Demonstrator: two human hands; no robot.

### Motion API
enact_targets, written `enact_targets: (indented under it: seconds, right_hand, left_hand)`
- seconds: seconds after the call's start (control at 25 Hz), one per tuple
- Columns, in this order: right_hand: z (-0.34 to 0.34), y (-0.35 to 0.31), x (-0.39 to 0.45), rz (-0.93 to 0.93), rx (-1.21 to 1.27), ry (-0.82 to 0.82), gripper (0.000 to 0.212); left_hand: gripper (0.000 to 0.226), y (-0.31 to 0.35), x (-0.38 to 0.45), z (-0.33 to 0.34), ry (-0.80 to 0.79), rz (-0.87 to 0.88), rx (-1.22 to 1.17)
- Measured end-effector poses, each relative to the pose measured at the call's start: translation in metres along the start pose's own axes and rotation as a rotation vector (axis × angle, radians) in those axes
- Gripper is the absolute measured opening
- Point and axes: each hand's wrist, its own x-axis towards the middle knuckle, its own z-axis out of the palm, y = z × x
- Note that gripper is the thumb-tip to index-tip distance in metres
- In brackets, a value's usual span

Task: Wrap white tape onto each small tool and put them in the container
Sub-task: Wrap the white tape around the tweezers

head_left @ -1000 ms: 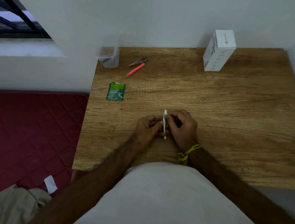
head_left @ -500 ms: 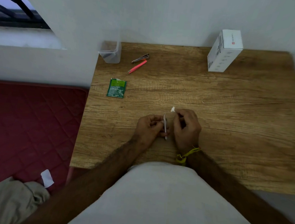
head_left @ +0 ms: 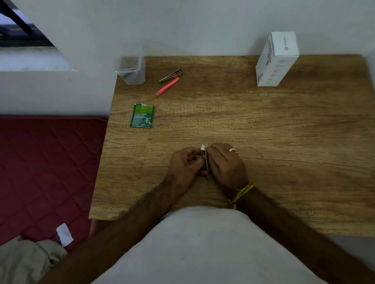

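Note:
Over the middle of the wooden table [head_left: 295,132], both hands meet around a thin metal tool [head_left: 206,165] that stands nearly upright between them. My left hand [head_left: 186,164] pinches the tool from the left. My right hand [head_left: 226,165] pinches a scrap of white tape [head_left: 203,146] at the tool's top end. At the back left corner stands a clear plastic container [head_left: 132,70]. Beside it lie a metal nail clipper [head_left: 171,75] and pink tweezers [head_left: 167,87], both bare of tape.
A torn green sachet [head_left: 142,115] lies on the table's left part. A white carton [head_left: 276,58] stands upright at the back right. A red mat [head_left: 33,174] covers the floor to the left, with a white paper scrap [head_left: 64,234] on it.
The long white strip seen along the tool a second ago has shrunk to a small scrap at its top. The hands stayed in place; the camera tilted slightly.

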Motion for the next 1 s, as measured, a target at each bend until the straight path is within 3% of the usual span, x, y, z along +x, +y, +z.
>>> enact_targets:
  seconds: [0.28, 0.52, 0.64, 1.0]
  right_hand:
    - [0.002, 0.001, 0.003, 0.11, 0.051, -0.027, 0.017]
    - [-0.002, -0.001, 0.001, 0.099, 0.03, 0.039, 0.015]
    - [-0.003, 0.0, -0.003, 0.01, -0.02, -0.01, 0.026]
    - [-0.009, -0.002, -0.003, 0.078, 0.046, -0.055, 0.019]
  left_hand:
    - [0.018, -0.002, 0.002, -0.001, -0.001, 0.002, 0.023]
    - [0.018, 0.0, 0.002, 0.0, -0.006, 0.006, 0.028]
    - [0.02, -0.001, 0.001, 0.0, -0.01, 0.013, 0.035]
    - [0.02, -0.002, 0.003, -0.001, -0.008, 0.006, 0.006]
